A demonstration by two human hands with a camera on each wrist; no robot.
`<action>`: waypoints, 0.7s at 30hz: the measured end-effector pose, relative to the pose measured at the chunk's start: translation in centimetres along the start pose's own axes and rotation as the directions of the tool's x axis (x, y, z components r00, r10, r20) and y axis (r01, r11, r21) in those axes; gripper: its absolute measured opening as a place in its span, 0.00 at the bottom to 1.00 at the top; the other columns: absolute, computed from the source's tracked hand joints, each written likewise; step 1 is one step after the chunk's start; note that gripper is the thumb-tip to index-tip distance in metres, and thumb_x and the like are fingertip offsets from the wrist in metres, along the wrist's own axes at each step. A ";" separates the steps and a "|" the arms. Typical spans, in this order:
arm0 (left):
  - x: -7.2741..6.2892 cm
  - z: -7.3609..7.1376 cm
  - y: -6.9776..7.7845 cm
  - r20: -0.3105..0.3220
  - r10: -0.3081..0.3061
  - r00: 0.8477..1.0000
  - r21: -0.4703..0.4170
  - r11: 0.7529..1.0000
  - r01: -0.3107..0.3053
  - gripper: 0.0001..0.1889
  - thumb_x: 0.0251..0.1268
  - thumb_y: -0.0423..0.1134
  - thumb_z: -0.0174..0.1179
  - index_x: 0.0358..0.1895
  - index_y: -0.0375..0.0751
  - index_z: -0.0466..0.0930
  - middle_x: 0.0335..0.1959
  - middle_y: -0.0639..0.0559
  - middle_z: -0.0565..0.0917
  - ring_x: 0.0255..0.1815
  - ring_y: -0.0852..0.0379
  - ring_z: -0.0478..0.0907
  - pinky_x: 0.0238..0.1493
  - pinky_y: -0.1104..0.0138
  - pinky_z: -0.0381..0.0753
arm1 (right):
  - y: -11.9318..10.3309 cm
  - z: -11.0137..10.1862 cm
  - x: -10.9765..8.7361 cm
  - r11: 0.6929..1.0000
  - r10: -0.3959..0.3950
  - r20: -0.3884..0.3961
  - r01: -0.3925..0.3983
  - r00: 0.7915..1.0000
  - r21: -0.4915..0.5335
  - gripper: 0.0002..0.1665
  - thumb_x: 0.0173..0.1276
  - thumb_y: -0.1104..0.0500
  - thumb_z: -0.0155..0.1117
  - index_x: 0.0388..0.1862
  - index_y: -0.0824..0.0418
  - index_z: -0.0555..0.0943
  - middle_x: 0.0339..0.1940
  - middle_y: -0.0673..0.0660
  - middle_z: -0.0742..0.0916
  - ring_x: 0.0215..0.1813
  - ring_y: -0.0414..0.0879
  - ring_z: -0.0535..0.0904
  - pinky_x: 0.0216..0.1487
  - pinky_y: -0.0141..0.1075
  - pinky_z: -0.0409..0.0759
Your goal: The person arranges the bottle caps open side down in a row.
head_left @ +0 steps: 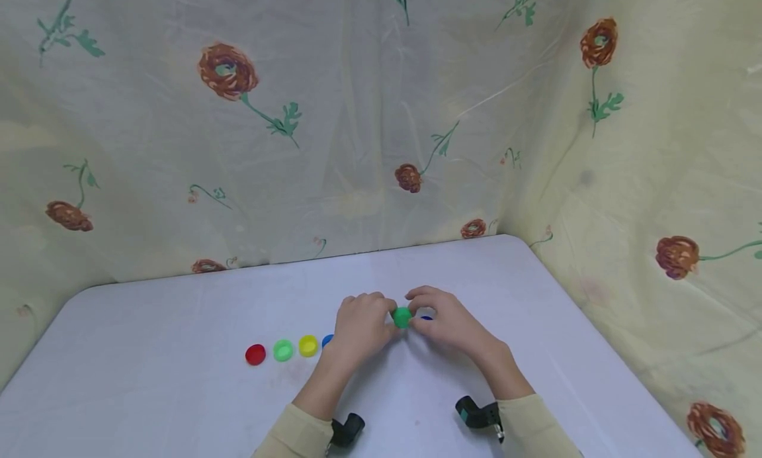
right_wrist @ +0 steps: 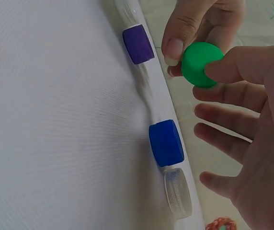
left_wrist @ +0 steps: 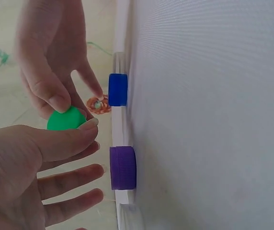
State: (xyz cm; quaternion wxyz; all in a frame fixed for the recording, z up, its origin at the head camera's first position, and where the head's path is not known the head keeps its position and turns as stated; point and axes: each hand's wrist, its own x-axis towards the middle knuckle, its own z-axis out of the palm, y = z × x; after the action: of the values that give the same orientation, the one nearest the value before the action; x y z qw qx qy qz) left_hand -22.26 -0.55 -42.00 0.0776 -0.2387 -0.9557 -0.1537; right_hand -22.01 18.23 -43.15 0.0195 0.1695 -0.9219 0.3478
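A green bottle cap [head_left: 401, 318] is held up between the two hands. My left hand [head_left: 363, 325] pinches it from one side between thumb and fingers, the other fingers spread in the left wrist view. From the opposite side my right hand [head_left: 446, 322] pinches the same cap [right_wrist: 194, 64] with thumb and index finger. Near the hands, on the table, stand a purple cap [left_wrist: 123, 168], a blue cap [right_wrist: 166, 143] and a clear ribbed cap [right_wrist: 177, 194]. In the head view the purple cap is hidden behind the hands.
Left of the hands, a red cap [head_left: 255, 355], a light green cap [head_left: 283, 350] and a yellow cap [head_left: 308, 345] lie in a row on the white table [head_left: 178, 405]. Another blue cap [head_left: 327, 339] is partly covered by the left hand. Flowered curtain [head_left: 333, 114] surrounds the table.
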 end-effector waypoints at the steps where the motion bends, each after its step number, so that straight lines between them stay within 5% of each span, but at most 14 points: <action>1: 0.0 0.0 0.0 -0.010 0.005 1.000 0.004 1.000 -0.005 0.13 0.58 0.48 0.71 0.45 0.50 0.89 0.39 0.55 0.89 0.40 0.54 0.83 0.50 0.54 0.79 | 0.0 0.0 0.0 1.000 0.015 0.001 -0.015 1.000 0.014 0.05 0.62 0.59 0.64 0.35 0.53 0.86 0.62 0.54 0.83 0.70 0.56 0.74 0.71 0.56 0.68; 12: 0.1 0.0 0.4 -0.073 0.039 0.997 0.091 0.995 -0.032 0.17 0.59 0.52 0.70 0.51 0.54 0.87 0.47 0.55 0.89 0.49 0.52 0.85 0.59 0.50 0.77 | 0.3 0.0 0.2 0.983 0.123 0.034 -0.126 0.992 0.130 0.12 0.67 0.53 0.59 0.31 0.59 0.84 0.66 0.58 0.81 0.74 0.62 0.68 0.73 0.61 0.63; 21: 0.1 0.1 0.4 -0.069 0.029 0.997 0.094 0.995 -0.023 0.16 0.61 0.52 0.68 0.51 0.55 0.87 0.46 0.55 0.89 0.47 0.52 0.85 0.59 0.49 0.77 | 0.4 -0.1 0.1 0.991 0.099 0.064 -0.105 0.993 0.089 0.13 0.69 0.53 0.58 0.36 0.59 0.86 0.65 0.59 0.81 0.72 0.62 0.71 0.72 0.60 0.65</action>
State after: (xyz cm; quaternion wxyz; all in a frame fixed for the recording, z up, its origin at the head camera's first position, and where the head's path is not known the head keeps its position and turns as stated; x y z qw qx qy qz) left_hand -22.17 -0.11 -41.94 0.1244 -0.2418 -0.9553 -0.1165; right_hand -22.26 18.55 -43.35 -0.0337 0.1331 -0.9126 0.3852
